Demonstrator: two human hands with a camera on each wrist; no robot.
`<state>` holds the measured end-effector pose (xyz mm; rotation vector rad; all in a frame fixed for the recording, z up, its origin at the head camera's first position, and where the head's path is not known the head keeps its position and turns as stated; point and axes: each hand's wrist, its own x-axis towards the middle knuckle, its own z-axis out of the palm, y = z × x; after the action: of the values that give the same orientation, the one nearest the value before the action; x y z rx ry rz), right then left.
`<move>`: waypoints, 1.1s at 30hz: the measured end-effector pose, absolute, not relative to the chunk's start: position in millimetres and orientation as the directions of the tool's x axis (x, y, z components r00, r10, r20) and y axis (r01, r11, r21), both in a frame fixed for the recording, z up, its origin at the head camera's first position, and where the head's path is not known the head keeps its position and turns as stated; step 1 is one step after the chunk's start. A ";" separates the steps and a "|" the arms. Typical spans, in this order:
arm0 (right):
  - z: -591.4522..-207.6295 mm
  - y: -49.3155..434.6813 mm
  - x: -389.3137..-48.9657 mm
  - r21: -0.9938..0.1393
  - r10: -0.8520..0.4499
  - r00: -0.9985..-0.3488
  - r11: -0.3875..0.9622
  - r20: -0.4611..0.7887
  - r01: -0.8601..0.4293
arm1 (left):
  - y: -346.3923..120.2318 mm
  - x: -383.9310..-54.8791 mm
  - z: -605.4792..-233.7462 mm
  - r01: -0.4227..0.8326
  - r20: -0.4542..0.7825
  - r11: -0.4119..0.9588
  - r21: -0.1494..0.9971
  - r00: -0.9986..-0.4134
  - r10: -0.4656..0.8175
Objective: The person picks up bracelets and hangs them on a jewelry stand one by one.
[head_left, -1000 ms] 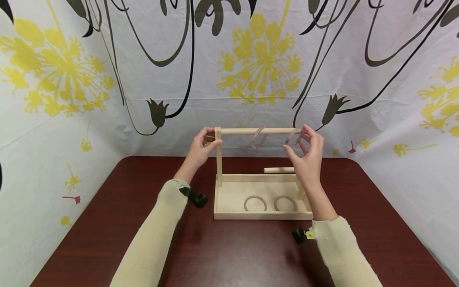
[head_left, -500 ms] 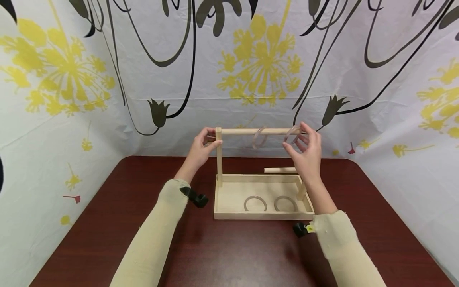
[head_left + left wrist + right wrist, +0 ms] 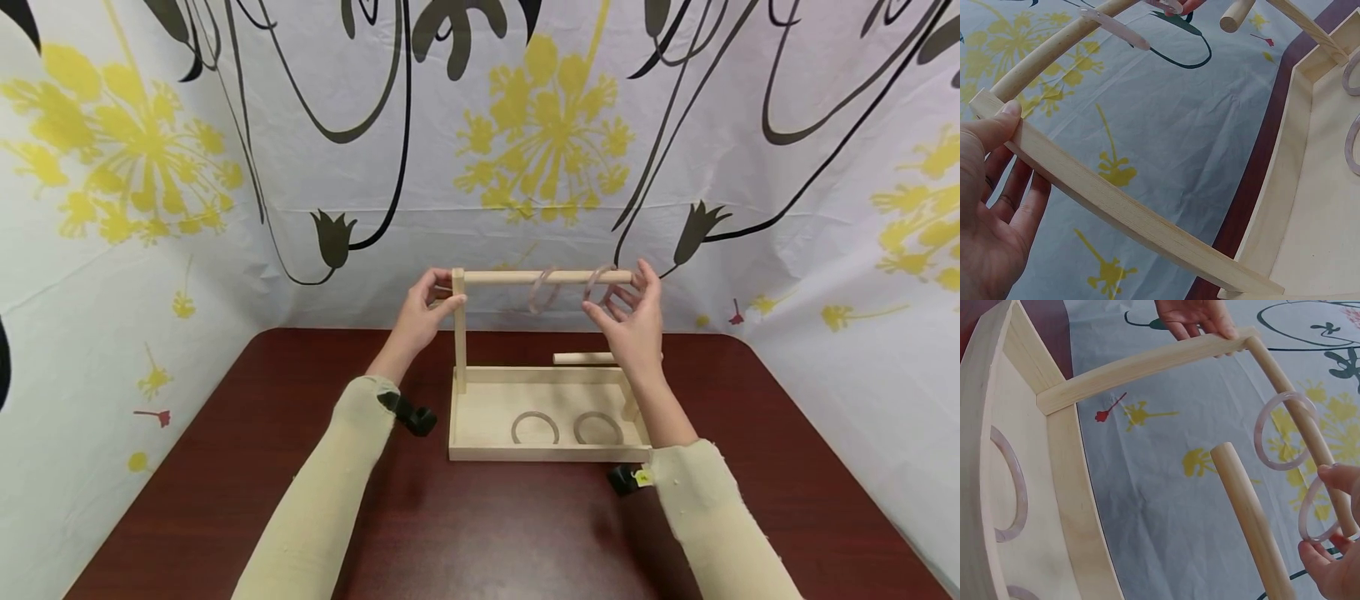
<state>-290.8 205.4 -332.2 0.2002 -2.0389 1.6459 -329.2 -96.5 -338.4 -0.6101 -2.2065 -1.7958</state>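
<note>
A wooden stand has a shallow tray [image 3: 540, 454], an upright post [image 3: 460, 342] at its left and a top rod [image 3: 502, 277] running right from it. My left hand [image 3: 418, 321] grips the top of that post, thumb in front and fingers behind. Toward the rod's right end, my right hand [image 3: 636, 329] pinches a pale pinkish bangle [image 3: 1302, 515] that encircles the rod. Another such bangle [image 3: 1260, 434] hangs on the rod to its left, untouched.
Two more bangles, a left one [image 3: 514, 427] and a right one [image 3: 577, 427], lie in the tray. A shorter, lower rod [image 3: 581, 358] juts leftward behind it, its right end hidden by my arm. Patterned cloth [image 3: 390, 183] hangs behind the dark red table [image 3: 300, 417].
My right hand has brought its bangle leftward from the rod's right end, farther onto the rod. The left hand keeps its grip on the post.
</note>
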 end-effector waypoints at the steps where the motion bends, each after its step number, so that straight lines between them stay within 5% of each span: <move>1: -332.9 205.0 -290.8 -0.876 0.198 -0.862 0.238 0.466 -0.420 | -96.4 -329.3 -338.6 0.456 0.430 0.156 0.876 -0.886 0.172; 33: -333.5 207.9 -281.7 -0.913 0.156 -0.911 0.212 0.383 -0.348 | -95.5 -329.1 -340.1 0.458 0.433 0.174 0.872 -0.886 0.165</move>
<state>-281.7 207.9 -333.5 0.1779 -2.0998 1.7444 -329.1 -95.5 -340.1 -0.6013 -2.2098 -1.7786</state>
